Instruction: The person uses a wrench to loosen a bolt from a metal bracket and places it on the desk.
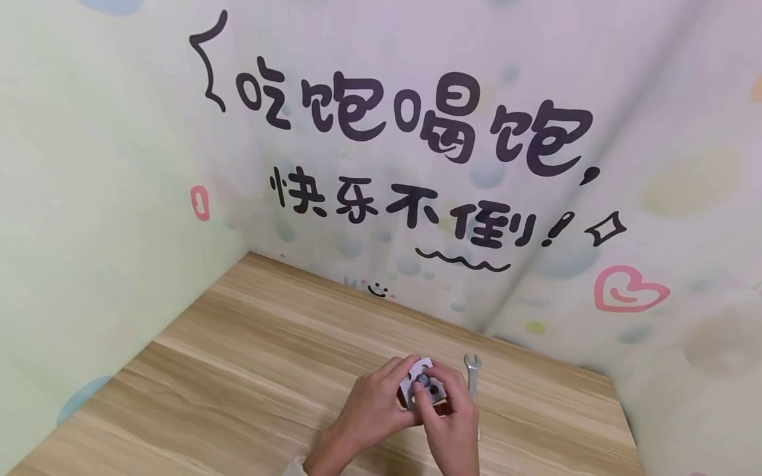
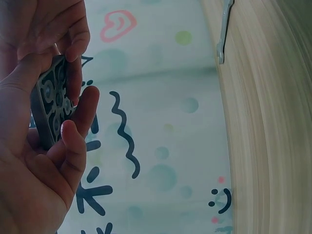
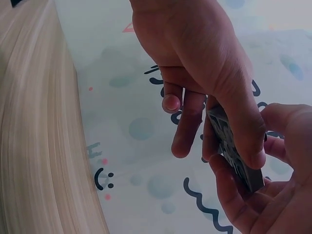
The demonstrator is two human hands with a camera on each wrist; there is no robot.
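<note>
A square grey metal block (image 2: 50,100) with several holes is held up above the table. My left hand (image 1: 374,404) grips it by its edges, with fingers and thumb curled around the sides. In the head view, a dark bolt head (image 1: 423,379) stands at the middle of the block's upper face. My right hand (image 1: 450,423) pinches there, thumb and forefinger on either side of the bolt head. Hollowed recesses show on the block's other face in the left wrist view. The right thumb (image 3: 251,153) covers part of the block in the right wrist view.
An open-end wrench (image 1: 473,370) lies on the wood-grain table (image 1: 238,370), just beyond my right hand, which partly covers it. Pale walls (image 1: 119,198) with printed lettering and drawings rise along the table's left, back and right edges.
</note>
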